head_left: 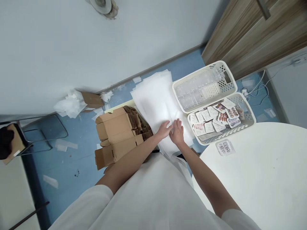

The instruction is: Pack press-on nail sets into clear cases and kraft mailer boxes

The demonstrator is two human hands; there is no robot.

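Note:
My left hand (164,129) and my right hand (177,132) rest close together on a stack of thin white sheets (154,95). The right fingers lie stretched out on the top sheet. On the left hand, thumb and fingers are apart, pointing toward the right hand. Neither hand visibly lifts a sheet. Beside my left forearm are folded brown cardboard boxes (122,124). Past my right hand stands a white basket (250,119) holding several cards with press-on nails (223,117). Behind it, a second white basket (176,88) contains clear plastic cases (196,88).
A round white table (261,169) is at the right, with a clear nail case (224,147) near its edge. Crumpled white wrapping (72,103) and an open carton (92,100) lie by the wall. A metal-framed chair (45,137) stands left. Cables (260,88) trail on the blue floor.

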